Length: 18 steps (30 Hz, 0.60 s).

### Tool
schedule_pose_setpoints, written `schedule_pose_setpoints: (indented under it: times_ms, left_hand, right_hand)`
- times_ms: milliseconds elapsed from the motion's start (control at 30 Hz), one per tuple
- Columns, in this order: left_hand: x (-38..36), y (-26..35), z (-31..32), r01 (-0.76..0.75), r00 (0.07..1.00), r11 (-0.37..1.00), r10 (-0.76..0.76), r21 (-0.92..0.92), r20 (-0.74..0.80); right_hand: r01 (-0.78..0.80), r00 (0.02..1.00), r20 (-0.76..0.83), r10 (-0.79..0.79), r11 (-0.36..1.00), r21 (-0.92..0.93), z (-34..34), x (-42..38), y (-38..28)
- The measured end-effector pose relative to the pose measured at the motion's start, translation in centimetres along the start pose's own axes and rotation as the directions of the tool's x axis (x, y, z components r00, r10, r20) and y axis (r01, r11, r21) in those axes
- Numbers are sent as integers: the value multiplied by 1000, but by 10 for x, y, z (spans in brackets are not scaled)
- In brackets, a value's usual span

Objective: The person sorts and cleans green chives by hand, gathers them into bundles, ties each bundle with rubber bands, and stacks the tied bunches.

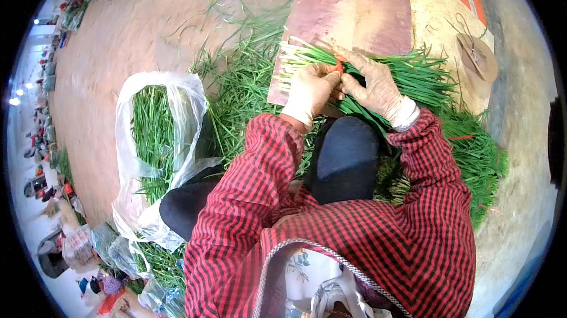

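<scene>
A bunch of garlic chives (407, 76) lies across the wooden board (354, 11), pale stem ends to the left and green leaves to the right. Around its middle runs a red tie (339, 64). My left hand (311, 89), in a thin pale glove, is closed, its thumb and fingertips pinching the tie. From the right, my gloved right hand (378, 86) is closed over the bunch, with the thumb close to the tie. The fingertips on the far side of the bunch are partly hidden.
Loose green leaves (248, 82) litter the floor left of the board. A white plastic bag (124, 111) of greens stands by my left knee. Tied bunches (478, 164) are piled at my right. A round tan disc (477, 58) with string lies beyond them.
</scene>
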<state>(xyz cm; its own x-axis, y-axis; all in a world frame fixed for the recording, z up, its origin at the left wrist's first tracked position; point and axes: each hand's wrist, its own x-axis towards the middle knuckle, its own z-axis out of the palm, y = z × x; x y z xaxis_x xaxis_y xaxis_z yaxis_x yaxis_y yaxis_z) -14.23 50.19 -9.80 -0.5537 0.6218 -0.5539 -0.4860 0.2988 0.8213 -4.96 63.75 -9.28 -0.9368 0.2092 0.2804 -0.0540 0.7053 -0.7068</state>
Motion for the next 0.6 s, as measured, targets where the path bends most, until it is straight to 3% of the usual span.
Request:
schedule_pose_setpoints:
  times_ms: [100, 233, 267, 400, 467, 500, 533, 567, 600]
  left_hand:
    - [-3, 4, 6, -25, 997, 1000, 26, 6, -78]
    - [-3, 5, 8, -51, 997, 994, 56, 93, -51]
    - [-4, 5, 9, -52, 996, 995, 58, 88, -65]
    - [-5, 0, 8, -91, 990, 991, 101, 102, -101]
    - [-10, -2, 2, -194, 969, 916, 234, 352, -76]
    - [-14, 1, 0, -199, 969, 914, 239, 354, -71]
    - [-23, 9, -1, -430, 813, 709, 573, 558, -102]
    - [-30, 18, -3, -549, 554, 408, 831, 730, -48]
    - [-39, 43, -5, -401, 602, 207, 793, 892, 87]
  right_hand:
    - [49, 998, 29, -48, 998, -50, -4, 0, -3]
    - [-44, 996, 72, 49, 996, -79, 8, 0, 8]
    - [21, 998, -59, -29, 992, -122, 16, -1, 8]
    - [-59, 984, -173, 38, 992, -115, 26, -2, 4]
    - [-136, 950, -281, 136, 991, 21, 28, -3, 3]
    - [-135, 948, -287, 135, 991, 18, 30, -3, 4]
    - [-155, 939, -313, 145, 988, -6, 32, -5, 5]
    - [-178, 928, -338, 157, 984, -31, 34, -8, 4]
    - [-174, 954, -268, 136, 977, -126, 27, -6, -7]
